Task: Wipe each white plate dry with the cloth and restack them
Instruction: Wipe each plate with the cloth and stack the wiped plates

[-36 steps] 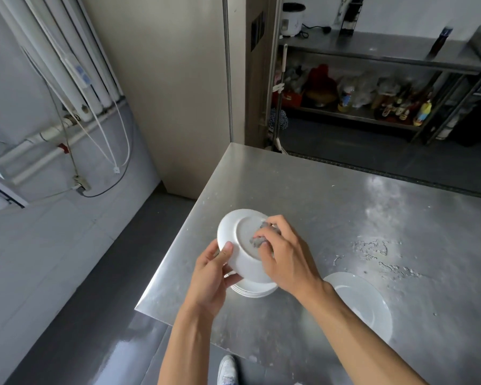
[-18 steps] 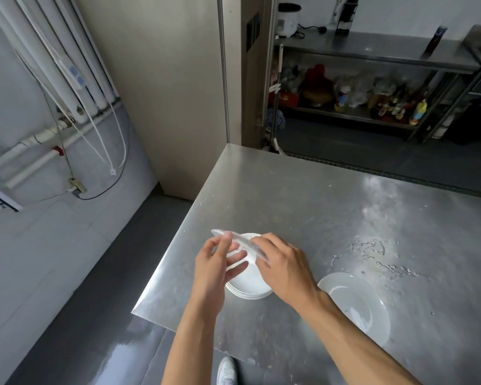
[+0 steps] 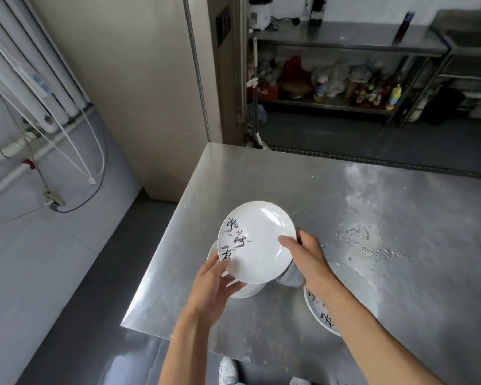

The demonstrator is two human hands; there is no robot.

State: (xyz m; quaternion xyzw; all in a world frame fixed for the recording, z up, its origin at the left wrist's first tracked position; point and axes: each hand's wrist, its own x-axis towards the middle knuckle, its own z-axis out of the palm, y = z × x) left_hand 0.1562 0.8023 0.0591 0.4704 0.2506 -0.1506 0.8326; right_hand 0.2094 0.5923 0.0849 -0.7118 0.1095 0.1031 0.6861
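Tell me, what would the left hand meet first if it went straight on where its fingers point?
The decorated plate it holds: the left hand points up-right under its rim. Depth beyond is unclear.

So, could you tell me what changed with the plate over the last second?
The held plate was flipped: underside up a second ago, edge-on midway, painted face up now. The right hand stopped rubbing and moved its grip to the right rim, cloth bunched behind the plate. The left hand keeps the near rim. The stack and lone plate stayed on the table.

Plate (image 3: 261,245): Chinese chars, illegible.
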